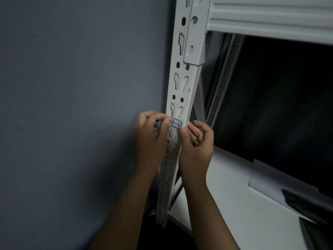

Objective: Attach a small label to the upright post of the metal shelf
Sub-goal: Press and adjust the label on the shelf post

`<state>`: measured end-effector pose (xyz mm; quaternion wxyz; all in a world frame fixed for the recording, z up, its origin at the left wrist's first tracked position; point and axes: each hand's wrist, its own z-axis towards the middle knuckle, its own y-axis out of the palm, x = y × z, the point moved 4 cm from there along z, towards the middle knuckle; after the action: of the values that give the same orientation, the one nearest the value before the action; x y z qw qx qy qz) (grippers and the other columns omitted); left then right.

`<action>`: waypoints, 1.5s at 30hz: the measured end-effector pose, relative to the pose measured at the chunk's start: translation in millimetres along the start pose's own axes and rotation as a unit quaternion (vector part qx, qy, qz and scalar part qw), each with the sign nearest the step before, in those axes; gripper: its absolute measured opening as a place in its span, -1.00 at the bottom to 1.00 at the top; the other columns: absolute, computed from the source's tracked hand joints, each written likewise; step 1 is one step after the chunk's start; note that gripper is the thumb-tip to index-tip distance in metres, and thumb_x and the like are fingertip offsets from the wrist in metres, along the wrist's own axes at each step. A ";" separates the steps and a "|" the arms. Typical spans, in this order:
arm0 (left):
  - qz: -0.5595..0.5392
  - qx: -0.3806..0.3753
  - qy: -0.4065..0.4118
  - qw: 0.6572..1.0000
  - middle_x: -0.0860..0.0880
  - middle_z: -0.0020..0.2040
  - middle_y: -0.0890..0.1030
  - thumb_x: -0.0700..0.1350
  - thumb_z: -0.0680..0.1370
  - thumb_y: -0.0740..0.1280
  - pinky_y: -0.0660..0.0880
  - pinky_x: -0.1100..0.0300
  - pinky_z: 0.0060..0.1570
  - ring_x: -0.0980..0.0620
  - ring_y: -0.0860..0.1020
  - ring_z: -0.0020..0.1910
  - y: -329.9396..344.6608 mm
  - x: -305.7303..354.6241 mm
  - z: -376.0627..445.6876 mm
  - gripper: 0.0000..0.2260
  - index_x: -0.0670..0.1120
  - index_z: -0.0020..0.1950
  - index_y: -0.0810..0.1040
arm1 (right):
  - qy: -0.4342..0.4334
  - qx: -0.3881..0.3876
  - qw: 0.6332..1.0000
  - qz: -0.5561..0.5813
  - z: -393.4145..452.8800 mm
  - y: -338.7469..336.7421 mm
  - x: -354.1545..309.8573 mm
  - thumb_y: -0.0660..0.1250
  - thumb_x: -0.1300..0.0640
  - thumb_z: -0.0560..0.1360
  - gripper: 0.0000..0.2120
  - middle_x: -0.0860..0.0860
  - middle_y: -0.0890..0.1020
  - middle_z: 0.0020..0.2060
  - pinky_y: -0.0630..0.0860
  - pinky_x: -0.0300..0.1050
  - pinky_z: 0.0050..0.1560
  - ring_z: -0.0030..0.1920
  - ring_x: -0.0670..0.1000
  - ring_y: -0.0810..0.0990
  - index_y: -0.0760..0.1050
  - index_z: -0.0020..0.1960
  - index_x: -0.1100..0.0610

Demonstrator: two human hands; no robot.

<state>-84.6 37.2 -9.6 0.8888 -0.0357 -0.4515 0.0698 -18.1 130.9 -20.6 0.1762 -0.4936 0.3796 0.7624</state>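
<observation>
One small label (175, 123) is seen on the front face of the upright post (180, 91) of the white metal shelf. The label is white with a blue border, and "4-3" is written on it in black ink. It lies across the post, just below one pair of keyhole slots and partly over the next pair.

Two hands are seen, one at each side of the post. The left edge of the label is pinched by the left hand (150, 134) between thumb and curled fingers. The lower right corner of the label is pressed by the thumb of the right hand (195, 141); the other fingers of this hand are bent loosely behind the right edge of the post, and it cannot be told whether the post is touched by them.

One horizontal beam (270, 17) is joined to the post at the top right. Below it, one white shelf board (234, 204) is seen, and one white sheet (266, 179) is laid on it near its back edge. Some dark things (310, 206) lie at the right edge of the board, too dim to be named. A grey wall (72, 105) is seen left of the post.
</observation>
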 end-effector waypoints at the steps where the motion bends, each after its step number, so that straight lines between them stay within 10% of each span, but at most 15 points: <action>1: 0.002 -0.004 0.009 1.000 0.03 0.01 0.42 -0.13 0.55 0.31 0.57 0.10 -0.05 -0.03 0.52 0.04 -1.6 -0.3 -0.1 -0.95 0.00 -0.11 0.53 | 0.002 0.000 1.000 0.000 0.3 -0.3 0.2 0.39 0.33 0.47 -0.70 0.01 0.63 0.01 0.56 -0.34 -0.10 0.05 -0.10 0.64 0.43 0.13 0.13; 45: 0.099 -0.016 0.123 0.987 0.01 -0.05 0.43 -0.02 0.50 0.22 0.56 0.07 -0.26 -0.05 0.52 -0.11 -7.3 -0.1 -0.4 -0.77 -0.14 -0.07 0.58 | -0.004 -0.015 1.000 -0.018 -0.2 -1.8 -2.6 0.38 0.35 0.47 -0.67 0.01 0.61 0.02 0.54 -0.39 -0.12 0.06 -0.13 0.62 0.41 0.19 0.18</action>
<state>-83.6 30.0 -9.0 0.9257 -0.1031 -0.3337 0.1456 -15.7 132.2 -19.0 0.1843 -0.4998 0.3587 0.7665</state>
